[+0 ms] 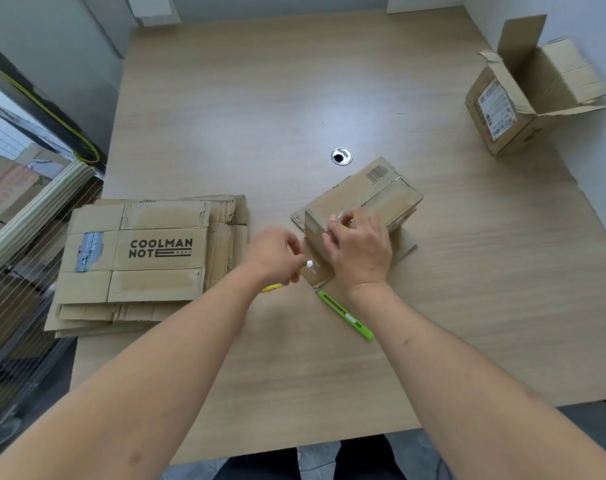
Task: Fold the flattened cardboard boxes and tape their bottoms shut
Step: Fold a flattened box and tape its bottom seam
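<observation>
A small cardboard box (377,192) lies bottom-up at the table's middle, its flaps closed. My right hand (358,252) rests on its near end, fingers curled over the top edge where a strip of clear tape (339,216) shines. My left hand (277,254) is just left of the box and pinches the tape's loose end (309,265) against the near side. A stack of flattened cardboard boxes (149,261) lies to the left; the top one reads COOLMAN NOTE.
A green utility knife (346,315) lies on the table below my right wrist. A yellow object (272,288) peeks out under my left hand. An open folded box (523,102) stands at the far right. A metal cable grommet (341,156) sits beyond the box.
</observation>
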`<state>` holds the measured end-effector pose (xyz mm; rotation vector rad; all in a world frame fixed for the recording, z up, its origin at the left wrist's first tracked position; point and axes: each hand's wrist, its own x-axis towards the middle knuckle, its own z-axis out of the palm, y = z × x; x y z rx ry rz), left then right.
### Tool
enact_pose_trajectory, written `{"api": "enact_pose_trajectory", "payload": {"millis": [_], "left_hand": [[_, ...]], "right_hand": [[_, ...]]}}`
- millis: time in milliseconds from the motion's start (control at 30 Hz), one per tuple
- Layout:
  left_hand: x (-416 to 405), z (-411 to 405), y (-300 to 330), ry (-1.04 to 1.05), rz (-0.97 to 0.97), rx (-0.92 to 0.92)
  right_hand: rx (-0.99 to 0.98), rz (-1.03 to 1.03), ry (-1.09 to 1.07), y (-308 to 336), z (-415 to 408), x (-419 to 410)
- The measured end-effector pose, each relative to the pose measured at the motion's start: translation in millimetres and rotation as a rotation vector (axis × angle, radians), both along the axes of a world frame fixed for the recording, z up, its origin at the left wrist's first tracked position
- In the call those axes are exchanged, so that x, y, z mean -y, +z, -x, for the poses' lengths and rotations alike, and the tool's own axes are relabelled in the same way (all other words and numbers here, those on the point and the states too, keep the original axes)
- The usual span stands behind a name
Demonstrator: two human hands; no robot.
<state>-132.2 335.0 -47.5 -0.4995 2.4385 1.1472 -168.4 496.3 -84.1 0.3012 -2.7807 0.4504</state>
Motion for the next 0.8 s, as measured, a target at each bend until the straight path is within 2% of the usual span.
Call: {"api": "enact_pose_trajectory", "payload": {"millis": [100, 267, 500, 633, 800], "left_hand": [[17, -6, -2, -0.010, 0.029, 0.030], [26, 1, 20, 0.005, -0.079, -0.095], [24, 12, 57, -0.113, -0.133, -0.165], [22, 13, 62, -0.163, -0.105, -0.152], [8, 15, 66, -0.188, -0.105, -0.188]], "right_hand": [[-0.024, -0.036, 0.007, -2, 13, -4], [-0.014, -0.026, 0.101, 1, 16, -6], [0.161, 0.088, 0.355, 13, 19, -33], [0.369, 0.117, 0.364, 27, 21, -43], [0.594, 0.707, 0.252, 53, 6, -33]]}}
